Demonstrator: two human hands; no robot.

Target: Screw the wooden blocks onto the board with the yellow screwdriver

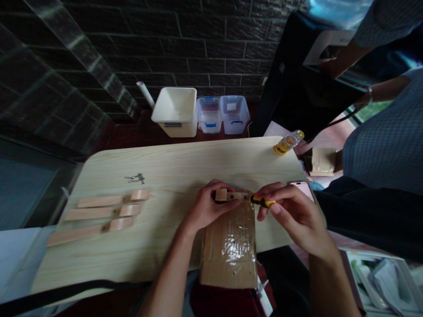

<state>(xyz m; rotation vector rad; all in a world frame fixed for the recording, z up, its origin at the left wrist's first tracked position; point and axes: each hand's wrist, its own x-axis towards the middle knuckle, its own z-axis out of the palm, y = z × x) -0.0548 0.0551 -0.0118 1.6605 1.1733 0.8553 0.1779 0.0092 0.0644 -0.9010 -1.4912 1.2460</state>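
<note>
My left hand [211,203] is wrapped round a small wooden piece [238,196], which lies across the far end of a taped cardboard piece [228,253]. In my right hand [294,213] is a yellow and black screwdriver [261,201], its tip at the right part of the wooden piece. Three wooden strips with curved ends, the nearest [77,234], the middle [89,214] and the farthest [101,201], lie at the left of the table. Several screws [140,178] sit in a small pile beyond them.
The pale table [172,163] carries a clear yellow-capped bottle [288,142] and a phone [303,190] at its right edge. Past it stand a cream bin [175,108] and two clear boxes [209,115] [234,114]. A person [386,132] stands at right, near an open box [383,277].
</note>
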